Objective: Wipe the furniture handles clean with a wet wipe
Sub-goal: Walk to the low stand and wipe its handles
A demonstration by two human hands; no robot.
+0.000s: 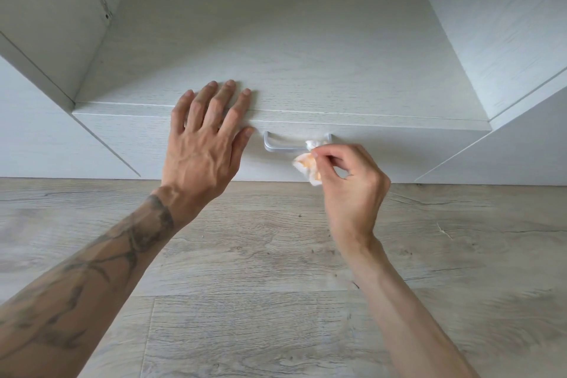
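Palm down with fingers spread, the left hand (pixel 202 138) rests flat on the top front edge of the pale white wood-grain cabinet (pixel 306 55), just left of the handle. The right hand (pixel 352 181) pinches a crumpled white wet wipe tinged orange (pixel 308 167) between thumb and fingertips, against the right end of the slim silver metal bar handle (pixel 282 148). That handle sits on a shut drawer front (pixel 138 138), contents hidden. Grey wood-plank floor (pixel 276 285) lies nearer.

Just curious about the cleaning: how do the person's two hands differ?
The left hand lies flat, fingers spread, over the top edge of the drawer front; the right hand is curled. The left holds nothing; the right pinches the wet wipe at the right end of the handle. Both are bare.
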